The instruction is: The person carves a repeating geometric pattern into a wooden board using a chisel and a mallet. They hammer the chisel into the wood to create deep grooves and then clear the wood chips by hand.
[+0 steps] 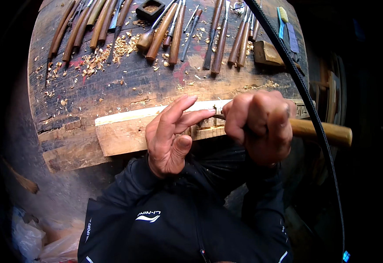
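A long pale wooden board lies along the near edge of the bench, with small square notches carved into its middle and right part. My right hand is closed round a carving chisel. Its round wooden handle sticks out to the right of my fist, and a short bit of dark blade shows on the left, over the carved part. My left hand is over the board with fingers apart, holding nothing. Its index fingertip is close by the blade; whether they touch, I cannot tell.
Many wooden-handled chisels lie in a row across the far side of the worn bench. Wood shavings are scattered among them. At the right are a block and a brush. A black cord hangs across the right side.
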A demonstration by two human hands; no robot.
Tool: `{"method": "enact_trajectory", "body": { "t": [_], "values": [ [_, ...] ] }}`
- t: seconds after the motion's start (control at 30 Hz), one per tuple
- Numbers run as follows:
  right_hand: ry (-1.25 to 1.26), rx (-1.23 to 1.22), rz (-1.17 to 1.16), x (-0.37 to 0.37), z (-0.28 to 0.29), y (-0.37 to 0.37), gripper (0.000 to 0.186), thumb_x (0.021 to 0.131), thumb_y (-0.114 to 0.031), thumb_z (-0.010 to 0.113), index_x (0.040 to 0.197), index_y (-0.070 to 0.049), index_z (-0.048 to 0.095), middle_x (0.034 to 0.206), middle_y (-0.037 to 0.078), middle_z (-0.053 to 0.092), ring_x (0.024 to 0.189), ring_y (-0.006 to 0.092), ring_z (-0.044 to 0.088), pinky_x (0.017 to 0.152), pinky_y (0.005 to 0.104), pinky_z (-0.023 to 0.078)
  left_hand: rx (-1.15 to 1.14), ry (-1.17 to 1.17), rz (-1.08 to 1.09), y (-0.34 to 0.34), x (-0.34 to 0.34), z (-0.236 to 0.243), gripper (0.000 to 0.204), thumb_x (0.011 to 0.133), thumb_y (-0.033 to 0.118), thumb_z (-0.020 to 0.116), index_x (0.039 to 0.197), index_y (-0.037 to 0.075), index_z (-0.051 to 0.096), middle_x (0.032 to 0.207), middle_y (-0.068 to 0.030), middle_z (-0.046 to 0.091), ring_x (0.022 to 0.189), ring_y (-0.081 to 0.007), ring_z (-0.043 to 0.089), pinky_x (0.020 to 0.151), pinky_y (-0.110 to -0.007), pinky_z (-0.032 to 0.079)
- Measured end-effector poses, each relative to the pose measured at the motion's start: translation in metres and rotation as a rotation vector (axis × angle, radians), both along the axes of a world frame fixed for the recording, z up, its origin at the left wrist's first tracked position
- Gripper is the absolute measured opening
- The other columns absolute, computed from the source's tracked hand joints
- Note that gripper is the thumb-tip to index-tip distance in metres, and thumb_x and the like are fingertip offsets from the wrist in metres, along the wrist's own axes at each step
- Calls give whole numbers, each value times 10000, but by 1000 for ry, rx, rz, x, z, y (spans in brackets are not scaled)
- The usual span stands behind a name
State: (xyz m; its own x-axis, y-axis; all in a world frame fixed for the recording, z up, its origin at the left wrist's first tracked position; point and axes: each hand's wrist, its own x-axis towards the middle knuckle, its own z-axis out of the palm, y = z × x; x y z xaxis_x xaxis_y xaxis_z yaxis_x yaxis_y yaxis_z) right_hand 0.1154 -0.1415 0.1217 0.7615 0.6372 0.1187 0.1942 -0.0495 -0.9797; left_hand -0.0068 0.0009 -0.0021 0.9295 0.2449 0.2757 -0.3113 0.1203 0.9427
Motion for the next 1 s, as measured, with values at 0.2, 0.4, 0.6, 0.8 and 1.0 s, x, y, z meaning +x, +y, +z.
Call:
{"method": "enact_trajectory", "body": {
  "t": [0.2,0.4,0.6,0.8,1.0],
  "values": [
    [56,-8,19,0,2,3,688,1169,-529,494,642,-108,355,517,123,481,428,160,426,483,331,346,-66,47,20,1,0,3,825,1179,571,466,1617,-124,391,1260,-249,812,1262,-306,756,1181,-422,487],
    [84,-74,4,-5,7,13,676,1190,-491,480,645,-106,373,521,74,445,427,141,414,455,318,300,-52,52,36,1,-1,3,833,1181,581,454,1611,-129,385,1233,-253,816,1323,-316,719,1276,-480,394],
    [55,-100,-68,-9,8,21,655,1208,-442,469,653,-103,388,536,50,432,433,121,408,436,313,263,-68,32,59,0,0,4,805,1184,552,474,1597,-136,407,1240,-262,809,1279,-322,747,1241,-468,441],
    [46,-62,-52,-8,5,24,650,1202,-422,494,650,-95,388,537,19,382,441,118,420,422,302,234,-73,21,41,2,-2,0,763,1186,511,508,1576,-141,441,1318,-260,767,1254,-344,766,1178,-462,507],
    [22,-114,-53,-11,9,31,646,1189,-409,527,647,-84,396,540,46,452,447,103,405,436,302,223,-97,51,88,-2,-3,3,710,1187,481,529,1556,-123,480,1250,-256,795,1247,-348,767,1167,-457,516]
  ]
}}
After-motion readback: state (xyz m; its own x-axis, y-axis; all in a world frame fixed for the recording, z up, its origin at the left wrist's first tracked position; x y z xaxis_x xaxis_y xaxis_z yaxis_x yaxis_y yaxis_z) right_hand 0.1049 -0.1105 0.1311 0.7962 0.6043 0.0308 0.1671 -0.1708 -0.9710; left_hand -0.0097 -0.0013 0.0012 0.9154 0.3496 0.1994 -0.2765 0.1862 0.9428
